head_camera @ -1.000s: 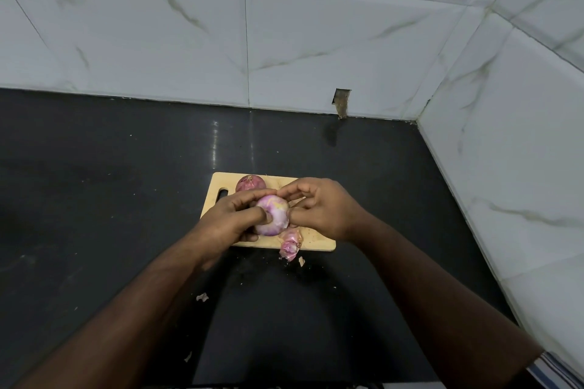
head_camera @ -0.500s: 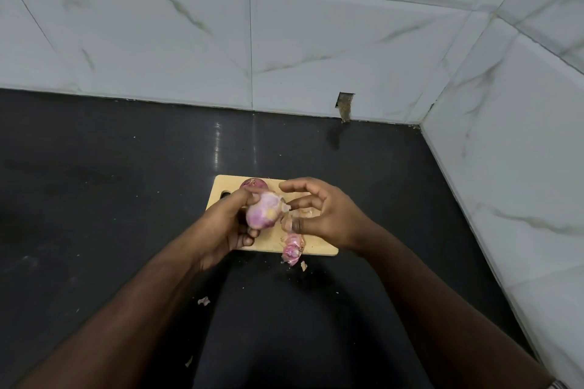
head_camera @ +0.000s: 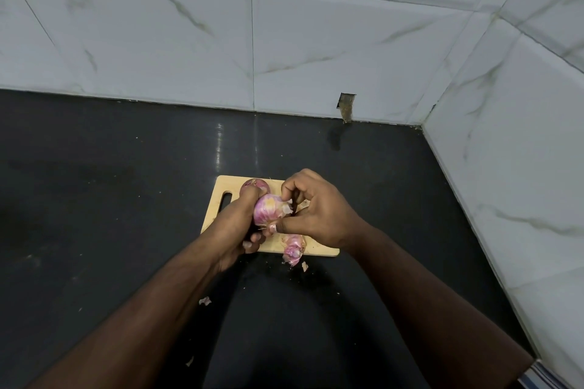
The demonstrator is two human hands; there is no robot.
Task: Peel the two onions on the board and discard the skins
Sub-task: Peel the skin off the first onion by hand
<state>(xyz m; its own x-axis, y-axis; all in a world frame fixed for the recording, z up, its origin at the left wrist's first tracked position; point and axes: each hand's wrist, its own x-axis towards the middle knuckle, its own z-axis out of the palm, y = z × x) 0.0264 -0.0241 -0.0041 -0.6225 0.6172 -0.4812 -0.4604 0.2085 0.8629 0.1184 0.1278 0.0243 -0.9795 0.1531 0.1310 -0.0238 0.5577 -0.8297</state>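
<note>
Onion (head_camera: 268,210) in my left hand (head_camera: 235,224): pale pink-purple, whitish patches. Second onion (head_camera: 254,187) behind: darker reddish-brown skin. Loose skin pile (head_camera: 293,249): pink, white streaks. Board (head_camera: 319,248): light tan wood. Counter (head_camera: 94,199): glossy black, pale flecks. Wall tiles (head_camera: 158,41): white, grey-gold marble veins. My sleeve (head_camera: 550,377): blue-white stripes.

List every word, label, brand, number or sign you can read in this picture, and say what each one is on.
None: no readable text shows anywhere.
The pale wooden cutting board bears no print or brand.
The white marble-veined wall tiles carry only grey veins.
The black stone countertop is unmarked.
The half-peeled pink onion in the hands, the unpeeled red onion behind it and the heap of pink skins have no sticker.
</note>
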